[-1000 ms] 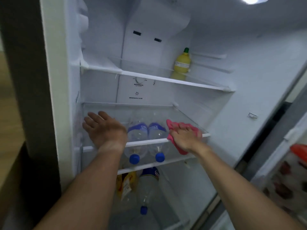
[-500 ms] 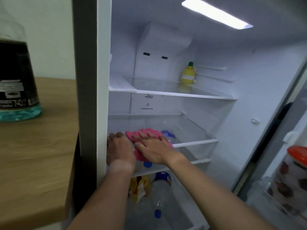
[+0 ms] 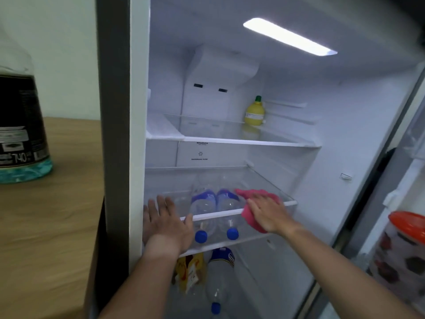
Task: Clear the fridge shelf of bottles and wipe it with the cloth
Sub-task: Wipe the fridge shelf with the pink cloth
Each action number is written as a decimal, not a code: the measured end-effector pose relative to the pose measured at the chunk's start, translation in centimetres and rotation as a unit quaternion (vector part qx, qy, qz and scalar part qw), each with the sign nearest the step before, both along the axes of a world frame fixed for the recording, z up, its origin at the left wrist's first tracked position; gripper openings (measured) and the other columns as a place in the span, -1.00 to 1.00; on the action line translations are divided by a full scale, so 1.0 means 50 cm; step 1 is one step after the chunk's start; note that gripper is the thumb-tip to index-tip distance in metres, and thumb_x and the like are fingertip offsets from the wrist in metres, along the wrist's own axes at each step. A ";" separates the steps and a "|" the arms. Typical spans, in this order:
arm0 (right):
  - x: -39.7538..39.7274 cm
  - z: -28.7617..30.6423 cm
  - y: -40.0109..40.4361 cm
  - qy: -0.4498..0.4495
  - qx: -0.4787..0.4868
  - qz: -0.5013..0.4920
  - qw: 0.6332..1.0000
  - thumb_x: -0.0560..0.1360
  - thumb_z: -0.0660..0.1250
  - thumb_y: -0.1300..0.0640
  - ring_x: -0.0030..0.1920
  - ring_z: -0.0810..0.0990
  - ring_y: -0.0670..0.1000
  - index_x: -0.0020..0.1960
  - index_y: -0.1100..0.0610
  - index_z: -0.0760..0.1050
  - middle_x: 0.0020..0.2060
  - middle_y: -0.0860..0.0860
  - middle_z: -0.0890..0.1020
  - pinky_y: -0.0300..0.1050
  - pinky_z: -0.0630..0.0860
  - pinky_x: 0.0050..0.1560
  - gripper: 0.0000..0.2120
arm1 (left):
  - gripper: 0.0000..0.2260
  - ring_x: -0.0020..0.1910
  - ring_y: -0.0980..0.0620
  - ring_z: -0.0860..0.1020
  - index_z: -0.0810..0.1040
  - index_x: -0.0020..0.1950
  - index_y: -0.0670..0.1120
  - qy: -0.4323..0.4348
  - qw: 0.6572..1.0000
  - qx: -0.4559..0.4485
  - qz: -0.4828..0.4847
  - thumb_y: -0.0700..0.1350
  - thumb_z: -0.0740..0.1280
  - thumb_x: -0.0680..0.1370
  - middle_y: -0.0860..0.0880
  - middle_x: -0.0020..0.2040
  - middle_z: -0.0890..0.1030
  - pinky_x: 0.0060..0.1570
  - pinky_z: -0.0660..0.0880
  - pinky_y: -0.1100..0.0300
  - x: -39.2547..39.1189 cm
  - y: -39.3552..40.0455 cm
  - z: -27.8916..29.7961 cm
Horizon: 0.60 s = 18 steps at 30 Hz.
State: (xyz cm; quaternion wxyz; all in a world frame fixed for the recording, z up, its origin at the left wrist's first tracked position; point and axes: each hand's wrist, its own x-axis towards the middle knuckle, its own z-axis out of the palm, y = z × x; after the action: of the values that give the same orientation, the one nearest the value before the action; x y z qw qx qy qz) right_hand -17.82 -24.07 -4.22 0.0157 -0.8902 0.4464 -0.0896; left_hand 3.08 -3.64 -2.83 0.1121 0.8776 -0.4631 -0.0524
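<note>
Wiping step: right hand (image 3: 266,212) presses cloth (image 3: 253,199) flat on shelf (image 3: 216,215), fingers spread; left hand (image 3: 165,222) splayed, steadying; next, sweep leftward.

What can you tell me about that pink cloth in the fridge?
The pink cloth is soft, crumpled fabric, bright pink all over. It lies on the right front part of the glass shelf, with one end draped over the shelf's white front rail and hanging down a little. The right hand lies flat on top of it, fingers spread, hiding its middle. Its left tip sits close to the clear bottles seen through the glass.
</note>
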 end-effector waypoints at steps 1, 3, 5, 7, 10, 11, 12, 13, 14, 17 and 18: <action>-0.025 0.002 -0.030 -0.003 0.014 -0.045 0.999 0.48 -0.36 -0.25 0.57 0.21 0.00 0.56 -0.39 0.06 0.56 -0.19 0.28 0.26 0.06 0.52 -0.34 | -0.33 0.59 -0.20 -0.24 -0.26 0.60 -0.14 0.002 1.000 0.002 -0.002 0.20 -0.13 0.64 -0.15 0.61 -0.25 0.51 -0.29 -0.07 -0.001 0.000 0.002; -0.055 0.009 -0.066 -0.018 0.048 -0.118 0.992 0.43 -0.35 -0.29 0.60 0.11 0.01 0.52 -0.48 0.00 0.60 -0.13 0.20 0.25 -0.04 0.55 -0.34 | -0.32 0.58 -0.21 -0.27 -0.32 0.59 -0.12 0.004 1.000 -0.004 -0.006 0.21 -0.12 0.63 -0.14 0.60 -0.28 0.50 -0.31 -0.07 -0.002 0.002 0.003; -0.054 0.017 -0.065 -0.011 0.057 -0.162 0.985 0.57 -0.23 -0.21 0.63 0.00 0.04 0.55 -0.44 0.03 0.64 -0.08 0.11 0.24 -0.14 0.56 -0.45 | -0.32 0.58 -0.21 -0.29 -0.36 0.58 -0.09 0.010 1.000 -0.012 -0.012 0.21 -0.10 0.64 -0.12 0.60 -0.30 0.50 -0.33 -0.06 -0.003 0.007 0.003; -0.035 0.017 -0.047 -0.022 0.058 -0.187 0.980 0.65 -0.13 -0.14 0.63 -0.06 0.11 0.61 -0.27 0.06 0.64 -0.04 0.08 0.25 -0.18 0.56 -0.48 | -0.32 0.57 -0.20 -0.29 -0.37 0.58 -0.07 0.014 1.000 -0.020 -0.016 0.21 -0.09 0.64 -0.11 0.60 -0.30 0.49 -0.33 -0.07 -0.006 0.010 0.004; -0.002 0.019 -0.011 -0.027 0.066 -0.176 0.982 0.65 -0.08 -0.17 0.62 -0.02 0.20 0.62 -0.16 0.07 0.63 0.00 0.14 0.30 -0.14 0.55 -0.46 | -0.33 0.57 -0.21 -0.29 -0.36 0.58 -0.06 0.022 0.999 -0.020 -0.013 0.20 -0.09 0.64 -0.10 0.61 -0.29 0.50 -0.32 -0.07 -0.008 0.012 0.008; 0.008 0.021 0.001 -0.022 0.068 -0.158 0.985 0.64 -0.08 -0.17 0.62 0.00 0.20 0.62 -0.16 0.05 0.63 -0.02 0.14 0.31 -0.13 0.54 -0.45 | -0.33 0.58 -0.21 -0.28 -0.36 0.58 -0.06 0.020 1.000 -0.013 -0.013 0.20 -0.09 0.64 -0.10 0.61 -0.29 0.50 -0.31 -0.08 -0.008 0.011 0.009; 0.018 0.023 0.011 -0.019 0.067 -0.132 0.989 0.64 -0.09 -0.17 0.62 0.03 0.19 0.62 -0.18 0.04 0.63 -0.03 0.15 0.31 -0.12 0.54 -0.45 | -0.33 0.58 -0.21 -0.27 -0.35 0.58 -0.06 0.017 1.000 -0.006 -0.012 0.21 -0.10 0.64 -0.10 0.61 -0.28 0.50 -0.31 -0.09 -0.006 0.010 0.009; 0.029 0.023 0.021 -0.012 0.057 -0.100 0.993 0.63 -0.11 -0.17 0.61 0.06 0.17 0.62 -0.19 0.02 0.62 -0.04 0.16 0.31 -0.11 0.54 -0.45 | -0.33 0.58 -0.21 -0.26 -0.34 0.59 -0.06 0.013 1.000 0.002 -0.012 0.21 -0.11 0.64 -0.11 0.61 -0.26 0.50 -0.30 -0.10 -0.005 0.009 0.008; 0.040 0.023 0.029 -0.003 0.045 -0.069 0.997 0.62 -0.12 -0.19 0.60 0.09 0.15 0.61 -0.22 0.00 0.61 -0.05 0.18 0.30 -0.10 0.54 -0.45 | -0.34 0.58 -0.21 -0.25 -0.32 0.59 -0.06 0.009 1.000 0.010 -0.013 0.22 -0.11 0.63 -0.11 0.62 -0.25 0.51 -0.29 -0.11 -0.003 0.007 0.007; 0.073 0.027 0.026 0.032 0.028 0.000 0.999 0.60 -0.13 -0.23 0.59 0.15 0.12 0.60 -0.25 0.01 0.59 -0.06 0.22 0.24 -0.02 0.54 -0.44 | -0.34 0.59 -0.21 -0.21 -0.25 0.61 -0.05 -0.007 1.000 0.027 -0.013 0.24 -0.13 0.62 -0.10 0.62 -0.21 0.53 -0.24 -0.15 -0.001 0.002 0.006; 0.082 0.030 0.013 0.038 0.037 0.007 0.999 0.59 -0.13 -0.25 0.60 0.13 0.13 0.60 -0.25 -0.01 0.61 -0.07 0.19 0.24 -0.01 0.54 -0.43 | -0.34 0.59 -0.21 -0.20 -0.23 0.62 -0.05 -0.011 0.999 0.028 -0.012 0.24 -0.13 0.62 -0.10 0.63 -0.20 0.54 -0.22 -0.15 0.000 0.001 0.006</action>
State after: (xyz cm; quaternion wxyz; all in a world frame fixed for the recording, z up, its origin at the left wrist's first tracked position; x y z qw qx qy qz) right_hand -13.72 -23.42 -2.74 0.0319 -0.8950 0.4432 -0.0389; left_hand 3.05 -3.57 -2.51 0.0816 0.8752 -0.4735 -0.0571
